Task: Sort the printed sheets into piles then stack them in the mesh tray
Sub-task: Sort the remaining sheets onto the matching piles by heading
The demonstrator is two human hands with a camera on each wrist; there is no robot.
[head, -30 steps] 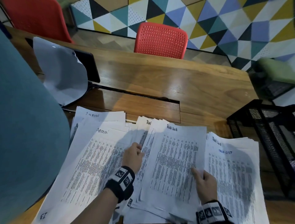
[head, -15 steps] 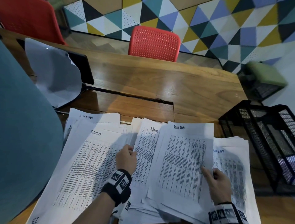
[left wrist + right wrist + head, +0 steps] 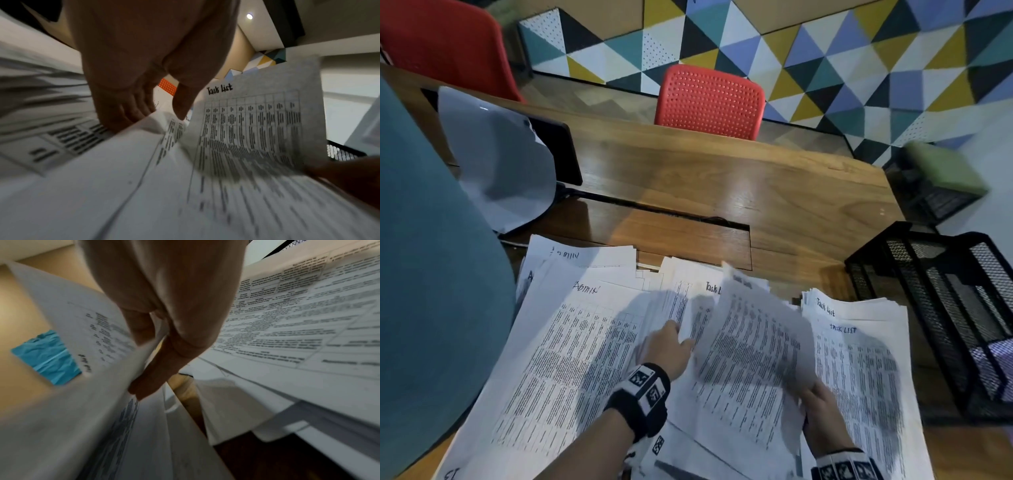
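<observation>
Printed sheets lie in three spreads on the wooden desk: an "Admin" pile (image 3: pixel 585 342) at left, a mixed middle pile (image 3: pixel 722 428), and a "Task List" pile (image 3: pixel 859 363) at right. My right hand (image 3: pixel 822 407) pinches the near corner of one Task List sheet (image 3: pixel 753 342), which is raised and curling above the middle pile; thumb and fingers (image 3: pixel 144 382) clamp its edge. The same sheet (image 3: pixel 257 123) stands up in the left wrist view. My left hand (image 3: pixel 667 346) rests on the middle pile, fingers (image 3: pixel 127 113) pressing paper. The black mesh tray (image 3: pixel 945 308) stands at right.
A grey lamp shade (image 3: pixel 500 164) and a dark tablet (image 3: pixel 558 150) sit at the back left. A blue-grey rounded shape (image 3: pixel 431 291) fills the left edge. A red chair (image 3: pixel 709 102) stands behind the desk (image 3: pixel 756 192), which has a cable slot (image 3: pixel 671 212).
My right hand slid the top Task List sheet rightward, then lifted it off the middle pile so it now curls in the air. The left hand stayed on the middle pile.
</observation>
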